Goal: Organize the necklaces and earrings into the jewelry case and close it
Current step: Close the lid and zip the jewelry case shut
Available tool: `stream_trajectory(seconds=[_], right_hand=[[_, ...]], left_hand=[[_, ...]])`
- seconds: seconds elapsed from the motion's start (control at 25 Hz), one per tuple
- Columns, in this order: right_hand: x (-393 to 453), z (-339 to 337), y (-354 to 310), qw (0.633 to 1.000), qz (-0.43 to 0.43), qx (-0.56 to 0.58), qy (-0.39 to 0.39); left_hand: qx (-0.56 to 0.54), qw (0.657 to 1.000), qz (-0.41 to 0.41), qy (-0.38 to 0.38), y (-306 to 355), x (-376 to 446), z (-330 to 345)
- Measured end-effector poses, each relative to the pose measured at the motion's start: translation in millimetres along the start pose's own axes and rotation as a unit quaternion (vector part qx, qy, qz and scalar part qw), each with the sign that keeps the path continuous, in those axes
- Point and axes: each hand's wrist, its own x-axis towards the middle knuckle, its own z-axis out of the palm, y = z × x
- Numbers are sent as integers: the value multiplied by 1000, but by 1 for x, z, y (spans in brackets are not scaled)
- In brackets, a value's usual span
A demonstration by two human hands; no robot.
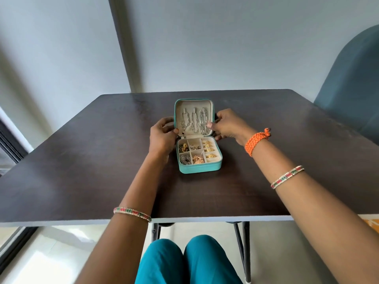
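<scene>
Both hands (195, 130) grip open case lid (193, 117).

Teal jewelry case (200, 169) with cream lining on a dark brown wood-grain table (82, 160). Silver necklaces (194, 121) hang in the lid; gold earrings (209, 149) fill the compartments. An orange braided wristband (255, 141), red-and-green patterned bangles (287, 177), teal trousers (184, 263), a grey-blue chair (352, 89).
</scene>
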Motion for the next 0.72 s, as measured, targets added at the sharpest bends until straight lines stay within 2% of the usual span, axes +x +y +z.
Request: stream_trajectory(seconds=[0.08, 0.16, 0.24, 0.28, 0.32, 0.44, 0.56, 0.72], right_hand=[[-6, -4, 3, 999, -20, 41, 6], [-15, -4, 6, 997, -64, 42, 32], [-25, -1, 9, 987, -131, -48, 81], [-32, 0, 10, 976, -163, -100, 102], [-39, 1, 12, 964, -197, -133, 115], [-56, 0, 15, 934, -293, -160, 124], [-63, 0, 27, 906, -348, -213, 112], [-67, 1, 43, 894, -341, -272, 101]], left_hand=[[-35, 998, -4, -54, 3, -5, -4], [-47, 987, 1, -153, -1, -1, -17], [-49, 962, -3, -270, -5, 5, -33], [-12, 954, 0, -299, -5, 6, -37], [50, 951, 16, -305, -4, 6, -38], [228, 936, 82, -257, 8, 0, -30], [282, 917, 97, -266, 8, 5, -31], [308, 910, 95, -261, -1, 13, -35]])
